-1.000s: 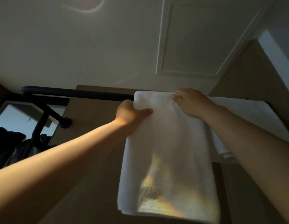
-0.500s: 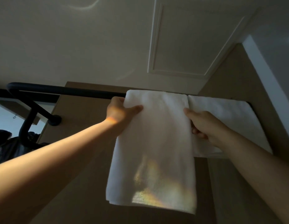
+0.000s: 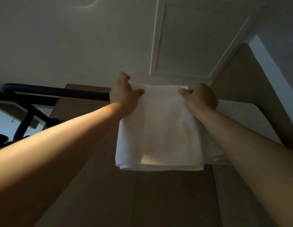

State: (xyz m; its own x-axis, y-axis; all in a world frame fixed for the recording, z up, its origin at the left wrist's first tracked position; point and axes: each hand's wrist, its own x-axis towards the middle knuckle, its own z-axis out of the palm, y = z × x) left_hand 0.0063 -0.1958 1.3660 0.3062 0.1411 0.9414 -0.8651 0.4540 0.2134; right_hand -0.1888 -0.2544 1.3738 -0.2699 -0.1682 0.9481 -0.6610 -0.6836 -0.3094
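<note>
A folded white towel hangs over a dark rail high overhead. My left hand grips the towel's upper left corner, thumb on the front face. My right hand grips the upper right corner in the same way. A second white towel hangs on the same rail just to the right, partly hidden behind my right forearm.
The rail's black bracket runs down at the left. Above is a pale ceiling with a framed panel. A brown wall panel lies behind the towels. A white wall edge slopes down at the right.
My right hand has moved from the towel's right edge up to its top right corner. The towel hangs shorter in front now. My left hand keeps its hold on the left corner.
</note>
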